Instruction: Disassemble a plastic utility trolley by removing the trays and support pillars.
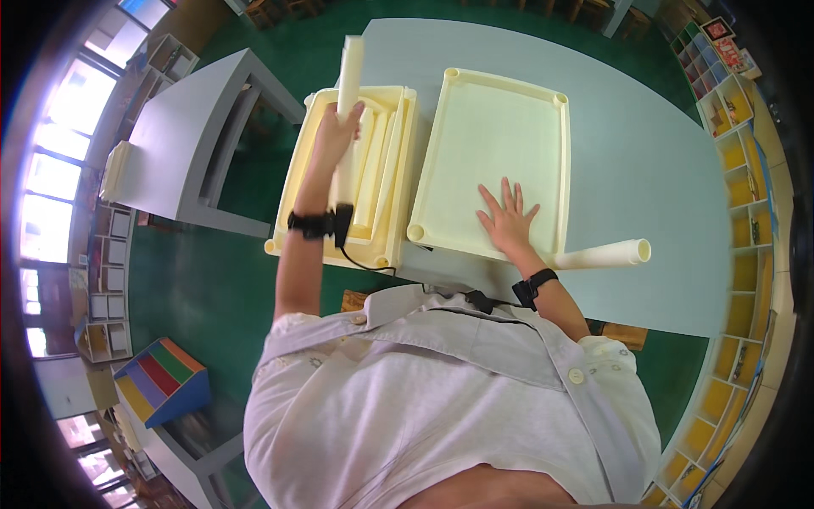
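Note:
My left hand [339, 127] grips a cream plastic tube [350, 72] around its middle, above the left tray. That cream tray [288, 199] holds other long cream pieces [377, 161] lying lengthwise. Fingers spread, my right hand [509, 219] rests flat on a second cream rectangular tray [492, 127], which has round sockets at its corners. From this tray's near right corner, another cream tube [606, 254] sticks out toward the right, its open end showing. How firmly it sits in the corner is hidden.
Both trays are on a large pale grey table [644, 161] with a curved far edge. To the left is another grey table [182, 127]. A multicoloured slanted rack [165, 382] sits lower left. Shelves with yellow compartments [733, 204] line the right side.

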Available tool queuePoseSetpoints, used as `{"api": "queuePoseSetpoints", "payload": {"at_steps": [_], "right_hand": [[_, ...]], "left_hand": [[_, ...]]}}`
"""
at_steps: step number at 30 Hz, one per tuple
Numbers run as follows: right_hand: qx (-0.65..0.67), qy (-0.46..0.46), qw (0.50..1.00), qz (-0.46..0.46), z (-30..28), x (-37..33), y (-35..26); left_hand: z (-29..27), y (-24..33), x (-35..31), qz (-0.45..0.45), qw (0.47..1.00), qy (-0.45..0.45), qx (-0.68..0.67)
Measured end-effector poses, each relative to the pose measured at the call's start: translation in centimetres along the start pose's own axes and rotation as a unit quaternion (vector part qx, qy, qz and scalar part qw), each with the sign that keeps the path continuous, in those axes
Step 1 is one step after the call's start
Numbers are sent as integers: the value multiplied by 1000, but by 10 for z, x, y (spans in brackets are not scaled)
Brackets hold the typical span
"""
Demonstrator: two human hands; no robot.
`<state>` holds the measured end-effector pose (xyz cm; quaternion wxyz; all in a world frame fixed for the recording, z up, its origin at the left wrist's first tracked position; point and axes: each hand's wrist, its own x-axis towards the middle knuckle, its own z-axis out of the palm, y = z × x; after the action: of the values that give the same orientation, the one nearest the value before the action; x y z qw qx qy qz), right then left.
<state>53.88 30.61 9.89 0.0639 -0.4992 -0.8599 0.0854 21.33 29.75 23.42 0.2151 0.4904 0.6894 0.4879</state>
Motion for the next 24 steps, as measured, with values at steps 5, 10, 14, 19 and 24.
{"api": "queuePoseSetpoints", "payload": {"at_steps": [5, 10, 14, 19, 24], "right_hand": [[268, 44, 959, -75, -61, -14, -2], [238, 327, 851, -335, -173, -94, 32], [344, 565, 734, -155, -199, -106, 86], [383, 266, 884, 34, -129, -15, 151], [116, -19, 979, -164, -59, 10, 137]], "left_hand": [[13, -97, 7, -177, 945, -135, 241], [55, -81, -20, -52, 913, -125, 384], [113, -10, -53, 173, 957, -194, 130], [222, 96, -118, 244, 831, -478, -146], [264, 140, -157, 71, 782, -535, -314]]}}
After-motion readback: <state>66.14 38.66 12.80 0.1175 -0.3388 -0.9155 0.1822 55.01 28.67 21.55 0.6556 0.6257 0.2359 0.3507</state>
